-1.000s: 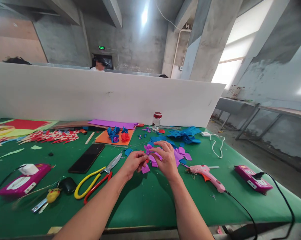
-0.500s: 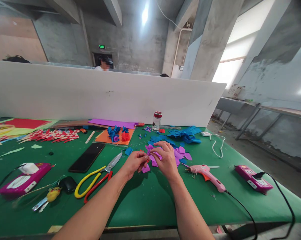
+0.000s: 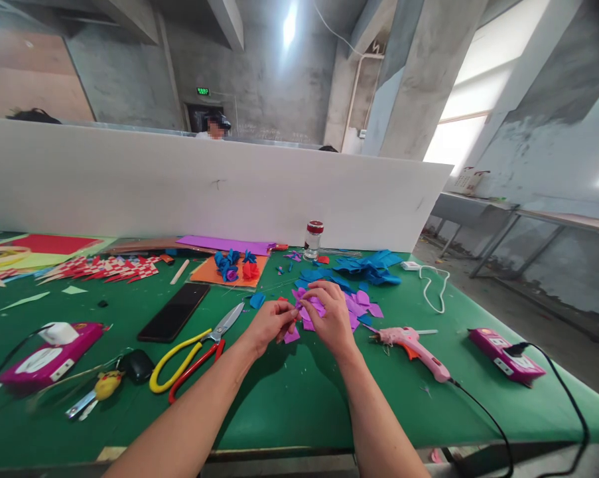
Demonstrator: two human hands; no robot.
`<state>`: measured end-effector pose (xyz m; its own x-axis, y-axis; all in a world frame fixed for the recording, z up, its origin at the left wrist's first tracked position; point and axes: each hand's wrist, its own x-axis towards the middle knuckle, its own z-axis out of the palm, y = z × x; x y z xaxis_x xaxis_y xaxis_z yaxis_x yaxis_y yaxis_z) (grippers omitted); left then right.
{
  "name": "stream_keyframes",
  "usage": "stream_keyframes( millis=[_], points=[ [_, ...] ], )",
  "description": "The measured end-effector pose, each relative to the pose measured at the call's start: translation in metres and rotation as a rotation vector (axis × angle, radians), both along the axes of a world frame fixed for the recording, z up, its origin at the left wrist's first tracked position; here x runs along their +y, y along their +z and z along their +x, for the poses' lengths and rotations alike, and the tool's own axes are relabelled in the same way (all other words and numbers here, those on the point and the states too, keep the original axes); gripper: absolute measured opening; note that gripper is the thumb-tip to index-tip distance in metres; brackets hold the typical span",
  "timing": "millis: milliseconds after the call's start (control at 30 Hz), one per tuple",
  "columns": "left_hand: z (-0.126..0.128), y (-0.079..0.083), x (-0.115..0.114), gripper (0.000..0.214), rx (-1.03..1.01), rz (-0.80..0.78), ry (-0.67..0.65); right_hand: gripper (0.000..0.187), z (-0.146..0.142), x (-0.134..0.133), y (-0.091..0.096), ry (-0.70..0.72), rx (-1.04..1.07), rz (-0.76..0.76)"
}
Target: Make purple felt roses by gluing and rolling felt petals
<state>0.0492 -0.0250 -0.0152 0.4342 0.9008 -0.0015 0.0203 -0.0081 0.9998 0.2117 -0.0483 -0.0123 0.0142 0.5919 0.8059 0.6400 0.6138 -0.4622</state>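
Note:
My left hand (image 3: 268,323) and my right hand (image 3: 330,315) meet over the green table (image 3: 289,398), both pinching a small purple felt piece (image 3: 309,307) between their fingertips. A purple flap (image 3: 291,336) hangs below my left fingers. Loose purple felt pieces (image 3: 359,304) lie just behind my right hand, and blue felt scraps (image 3: 371,265) lie farther back. A pink glue gun (image 3: 411,342) lies to the right of my right hand.
Yellow-and-red scissors (image 3: 190,355) and a black phone (image 3: 174,312) lie to the left. Finished felt flowers (image 3: 234,267) sit on an orange sheet. A small jar (image 3: 312,239) stands by the white partition (image 3: 180,186). Pink devices (image 3: 505,346) (image 3: 45,355) lie at both sides. A person is behind the partition.
My hands have stayed close together on the purple piece, with the fingers shifting slightly. The view has drifted a little and the person behind the partition has moved right.

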Motion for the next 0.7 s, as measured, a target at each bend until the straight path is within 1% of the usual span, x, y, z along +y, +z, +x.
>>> stream_keyframes(
  millis=[67,133,200,267,367,433,500,600,700],
  points=[
    [0.000,0.000,0.000,0.036,-0.028,-0.005,0.010,0.008,-0.001,-0.001,0.002,-0.013,0.148,0.051],
    [0.001,0.001,0.001,0.035,-0.083,-0.016,0.037,0.015,-0.001,-0.001,0.003,-0.064,0.308,0.067],
    [0.001,0.002,0.001,0.033,-0.153,-0.029,0.077,0.019,-0.002,0.000,0.001,-0.095,0.426,-0.020],
    [0.001,0.003,0.002,0.032,-0.224,-0.034,0.120,0.019,-0.004,0.002,-0.003,-0.048,0.491,-0.176],
    [0.000,0.004,0.004,0.031,-0.289,-0.015,0.174,0.020,-0.010,0.006,-0.010,0.134,0.504,-0.376],
    [0.000,0.004,0.004,0.030,-0.300,0.008,0.189,0.021,-0.015,0.008,-0.013,0.254,0.493,-0.474],
    [0.001,0.004,0.004,0.030,-0.295,0.029,0.193,0.023,-0.019,0.009,-0.014,0.334,0.486,-0.545],
    [0.002,0.004,0.003,0.029,-0.276,0.060,0.191,0.027,-0.020,0.010,-0.015,0.327,0.462,-0.548],
    [0.004,0.004,0.002,0.028,-0.258,0.090,0.182,0.042,-0.018,0.010,-0.015,0.264,0.487,-0.515]
  ],
)
